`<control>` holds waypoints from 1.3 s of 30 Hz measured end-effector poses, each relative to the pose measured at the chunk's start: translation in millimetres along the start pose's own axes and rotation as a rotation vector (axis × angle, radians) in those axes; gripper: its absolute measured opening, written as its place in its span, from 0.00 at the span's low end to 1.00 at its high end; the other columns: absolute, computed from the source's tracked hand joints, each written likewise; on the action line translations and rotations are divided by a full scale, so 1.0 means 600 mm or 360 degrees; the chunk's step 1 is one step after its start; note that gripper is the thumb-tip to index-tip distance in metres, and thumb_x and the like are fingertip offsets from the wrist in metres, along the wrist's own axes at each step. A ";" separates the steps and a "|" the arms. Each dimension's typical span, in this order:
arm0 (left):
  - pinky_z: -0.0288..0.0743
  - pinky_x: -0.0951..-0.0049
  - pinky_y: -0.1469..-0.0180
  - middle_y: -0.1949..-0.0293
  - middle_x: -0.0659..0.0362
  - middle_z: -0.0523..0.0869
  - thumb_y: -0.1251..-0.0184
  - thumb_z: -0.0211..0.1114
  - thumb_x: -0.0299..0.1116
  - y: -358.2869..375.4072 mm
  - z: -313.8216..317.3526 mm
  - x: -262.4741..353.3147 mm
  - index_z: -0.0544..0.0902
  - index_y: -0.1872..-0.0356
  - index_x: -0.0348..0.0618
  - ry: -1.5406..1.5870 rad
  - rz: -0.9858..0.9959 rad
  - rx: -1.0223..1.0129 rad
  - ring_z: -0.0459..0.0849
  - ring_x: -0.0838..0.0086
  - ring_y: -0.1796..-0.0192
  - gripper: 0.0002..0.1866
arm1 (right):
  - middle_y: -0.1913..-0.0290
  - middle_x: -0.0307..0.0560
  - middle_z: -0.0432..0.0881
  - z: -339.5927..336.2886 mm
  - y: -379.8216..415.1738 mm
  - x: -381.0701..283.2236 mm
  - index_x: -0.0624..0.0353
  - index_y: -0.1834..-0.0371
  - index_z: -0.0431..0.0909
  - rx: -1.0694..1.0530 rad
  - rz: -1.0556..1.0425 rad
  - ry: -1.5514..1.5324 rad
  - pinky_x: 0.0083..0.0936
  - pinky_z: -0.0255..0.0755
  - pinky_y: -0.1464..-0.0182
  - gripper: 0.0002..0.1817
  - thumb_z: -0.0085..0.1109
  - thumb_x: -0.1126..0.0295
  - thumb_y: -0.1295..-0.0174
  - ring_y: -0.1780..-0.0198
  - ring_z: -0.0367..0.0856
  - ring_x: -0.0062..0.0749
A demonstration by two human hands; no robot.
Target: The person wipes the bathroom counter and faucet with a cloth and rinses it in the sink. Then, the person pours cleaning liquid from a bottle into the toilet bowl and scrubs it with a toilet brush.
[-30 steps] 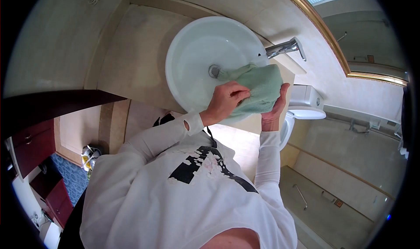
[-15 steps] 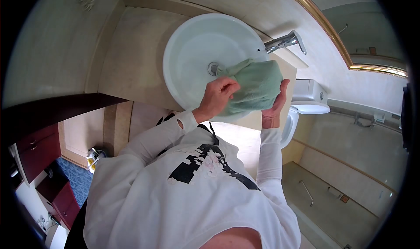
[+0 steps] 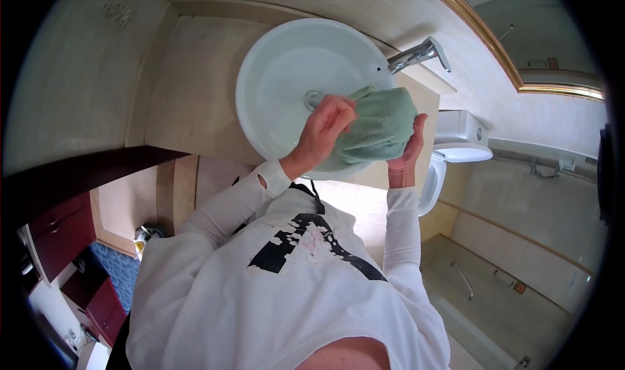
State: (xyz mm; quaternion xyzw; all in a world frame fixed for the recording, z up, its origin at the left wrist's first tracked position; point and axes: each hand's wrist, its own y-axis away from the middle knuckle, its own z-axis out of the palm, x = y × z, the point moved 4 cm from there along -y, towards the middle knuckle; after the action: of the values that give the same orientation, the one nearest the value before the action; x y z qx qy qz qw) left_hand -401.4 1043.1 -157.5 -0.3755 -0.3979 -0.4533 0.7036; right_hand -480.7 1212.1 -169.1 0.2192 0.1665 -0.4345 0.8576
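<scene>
A light green cloth (image 3: 377, 126) is bunched and draped over the right side of the white round basin, and whether anything lies under it is hidden. My right hand (image 3: 411, 145) holds the cloth from its right side, thumb along the edge and most fingers out of sight beneath. At the cloth's left edge, my left hand (image 3: 327, 126) is closed in a pinch on the fabric, its fingertips slightly blurred. The drain (image 3: 314, 100) of the basin (image 3: 273, 77) shows just beyond my left hand.
A chrome faucet (image 3: 416, 55) stands beyond the basin on the beige counter (image 3: 189, 77). To the right are a white toilet (image 3: 433, 184) and a gold-framed mirror (image 3: 495, 44). Dark red cabinets (image 3: 62, 227) are at the lower left.
My left hand has risen slightly up and over the cloth's left edge. The cloth looks more gathered, and its flap near the drain no longer shows. The view has shifted slightly.
</scene>
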 end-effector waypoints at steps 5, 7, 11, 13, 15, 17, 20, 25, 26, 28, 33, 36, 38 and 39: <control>0.61 0.82 0.77 0.73 0.65 0.71 0.30 0.48 0.40 -0.026 -0.002 0.004 0.65 0.72 0.48 0.0865 -0.0607 -0.0001 0.69 0.80 0.79 0.11 | 0.45 0.51 0.73 -0.010 -0.003 -0.002 0.61 0.42 0.65 0.0047 -0.0035 0.0051 0.42 0.68 0.44 0.31 0.37 0.46 0.35 0.46 0.73 0.45; 0.50 0.82 0.83 0.80 0.68 0.63 0.31 0.50 0.41 -0.046 -0.032 -0.002 0.65 0.72 0.49 0.0682 -0.0519 -0.0033 0.62 0.83 0.84 0.11 | 0.45 0.51 0.73 -0.019 -0.001 -0.004 0.61 0.41 0.65 0.0054 -0.0039 0.0059 0.41 0.68 0.44 0.31 0.37 0.46 0.35 0.46 0.73 0.44; 0.51 0.84 0.82 0.80 0.69 0.66 0.32 0.50 0.35 -0.098 -0.132 0.033 0.70 0.70 0.47 -0.0013 -0.0219 0.0103 0.61 0.87 0.83 0.07 | 0.44 0.50 0.73 -0.028 0.007 -0.014 0.60 0.41 0.64 0.0112 -0.0039 0.0098 0.41 0.67 0.44 0.31 0.37 0.45 0.35 0.45 0.73 0.43; 0.54 0.85 0.81 0.80 0.70 0.67 0.33 0.52 0.34 -0.122 -0.173 0.052 0.73 0.70 0.45 -0.0304 -0.0130 0.0157 0.62 0.87 0.81 0.07 | 0.44 0.49 0.72 -0.040 0.011 -0.020 0.61 0.41 0.64 0.0205 -0.0042 0.0243 0.38 0.68 0.44 0.32 0.39 0.45 0.36 0.45 0.73 0.41; 0.56 0.84 0.81 0.80 0.70 0.68 0.34 0.54 0.33 -0.142 -0.209 0.062 0.75 0.70 0.44 -0.0437 -0.0113 0.0151 0.63 0.87 0.81 0.06 | 0.45 0.49 0.72 -0.049 0.016 -0.028 0.61 0.41 0.64 0.0249 -0.0033 0.0377 0.36 0.68 0.44 0.31 0.41 0.45 0.36 0.45 0.73 0.39; 0.59 0.85 0.77 0.76 0.68 0.69 0.37 0.58 0.32 -0.157 -0.225 0.077 0.78 0.70 0.42 -0.0857 0.0126 0.0107 0.64 0.86 0.78 0.06 | 0.45 0.49 0.73 -0.052 0.022 -0.031 0.62 0.41 0.64 0.0300 -0.0026 0.0510 0.34 0.68 0.44 0.31 0.43 0.46 0.36 0.46 0.73 0.37; 0.65 0.83 0.72 0.74 0.65 0.69 0.42 0.62 0.31 -0.171 -0.224 0.102 0.80 0.69 0.41 -0.1259 0.0303 0.0005 0.69 0.83 0.74 0.05 | 0.47 0.48 0.73 -0.052 0.031 -0.041 0.64 0.41 0.63 0.0455 -0.0046 0.1007 0.29 0.68 0.44 0.31 0.46 0.48 0.36 0.46 0.73 0.34; 0.71 0.73 0.63 0.68 0.60 0.70 0.48 0.66 0.30 -0.167 -0.200 0.005 0.81 0.67 0.40 -0.1516 0.0267 -0.0271 0.75 0.73 0.67 0.08 | 0.47 0.48 0.73 -0.077 0.040 -0.049 0.66 0.42 0.63 0.0490 -0.0165 0.0972 0.27 0.69 0.46 0.30 0.45 0.50 0.35 0.47 0.74 0.33; 0.71 0.69 0.59 0.66 0.58 0.70 0.50 0.68 0.31 -0.161 -0.198 -0.038 0.81 0.65 0.40 -0.1581 0.0187 -0.0422 0.75 0.69 0.63 0.11 | 0.47 0.48 0.73 -0.081 0.043 -0.049 0.66 0.42 0.63 0.0488 -0.0166 0.0970 0.27 0.69 0.46 0.30 0.45 0.50 0.35 0.47 0.74 0.33; 0.68 0.64 0.51 0.56 0.53 0.69 0.52 0.70 0.38 -0.132 -0.181 -0.096 0.76 0.51 0.43 -0.1905 -0.0020 -0.0736 0.71 0.60 0.50 0.25 | 0.47 0.49 0.73 -0.088 0.049 -0.050 0.66 0.42 0.64 0.0463 -0.0231 0.0870 0.28 0.70 0.46 0.29 0.45 0.50 0.35 0.48 0.74 0.33; 0.51 0.46 0.38 0.36 0.48 0.55 0.52 0.63 0.59 -0.076 -0.188 -0.219 0.57 0.34 0.51 -0.2507 -0.0049 -0.1047 0.49 0.44 0.34 0.45 | 0.47 0.48 0.72 -0.100 0.067 -0.046 0.65 0.42 0.63 0.0522 -0.0314 0.0762 0.28 0.69 0.46 0.29 0.47 0.51 0.36 0.47 0.73 0.33; 0.41 0.36 0.37 0.31 0.50 0.45 0.51 0.56 0.66 -0.067 -0.195 -0.222 0.52 0.32 0.58 -0.2811 -0.0249 -0.1261 0.39 0.43 0.31 0.46 | 0.47 0.48 0.72 -0.098 0.069 -0.042 0.65 0.42 0.63 0.0555 -0.0325 0.0760 0.29 0.68 0.45 0.30 0.50 0.52 0.38 0.47 0.72 0.33; 0.38 0.33 0.38 0.30 0.51 0.42 0.49 0.53 0.67 -0.074 -0.189 -0.201 0.51 0.32 0.62 -0.2851 -0.0303 -0.1376 0.36 0.44 0.30 0.45 | 0.47 0.48 0.72 -0.092 0.072 -0.043 0.65 0.43 0.64 0.0572 -0.0315 0.0773 0.29 0.67 0.45 0.30 0.50 0.52 0.38 0.46 0.72 0.33; 0.40 0.37 0.36 0.30 0.51 0.43 0.47 0.55 0.62 -0.083 -0.178 -0.178 0.54 0.32 0.62 -0.2819 -0.0462 -0.1500 0.38 0.42 0.31 0.41 | 0.47 0.48 0.72 -0.084 0.073 -0.043 0.65 0.43 0.64 0.0574 -0.0311 0.0766 0.29 0.67 0.45 0.30 0.50 0.52 0.38 0.46 0.72 0.33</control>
State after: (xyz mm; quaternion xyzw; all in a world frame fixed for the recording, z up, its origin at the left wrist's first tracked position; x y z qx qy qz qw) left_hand -453.9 969.2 -287.9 -0.7640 -0.5989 -0.2038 -0.1264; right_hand -464.3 1278.9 -189.3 0.4472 0.3054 -0.4730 0.6950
